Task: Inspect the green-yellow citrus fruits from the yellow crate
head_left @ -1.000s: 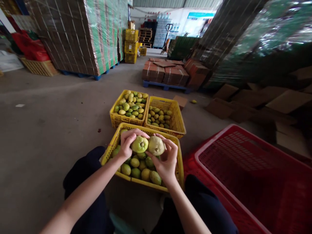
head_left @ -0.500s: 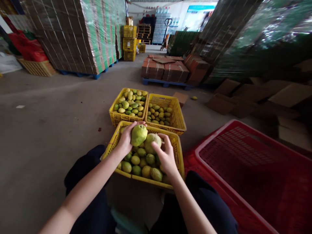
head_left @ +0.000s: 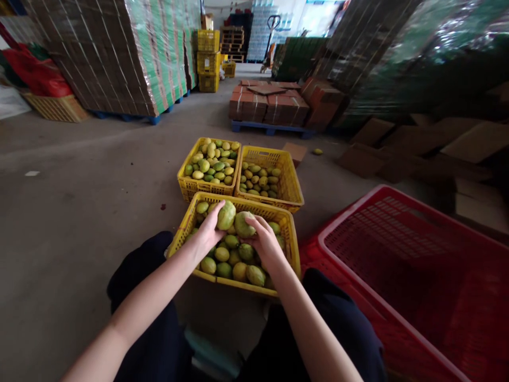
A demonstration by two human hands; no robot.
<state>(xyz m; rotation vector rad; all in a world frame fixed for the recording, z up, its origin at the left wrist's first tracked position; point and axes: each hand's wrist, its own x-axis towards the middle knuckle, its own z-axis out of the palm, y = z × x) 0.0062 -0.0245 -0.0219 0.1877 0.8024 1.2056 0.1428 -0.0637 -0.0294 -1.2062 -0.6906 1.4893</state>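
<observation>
Single head-worn view, facing forward and down; left hand (head_left: 208, 229), right hand (head_left: 267, 244) near, mid-view.

The held fruit on the left (head_left: 226, 215) is kinda pale yellow-green, and the held fruit on the right (head_left: 244, 225) is a duller green. Near crate (head_left: 242, 286) is plain yellow, right-hand crate (head_left: 350, 265) deep red with a slotted grid. Far-left wrapped stack (head_left: 149, 53): green with brown vertical stripes.
</observation>
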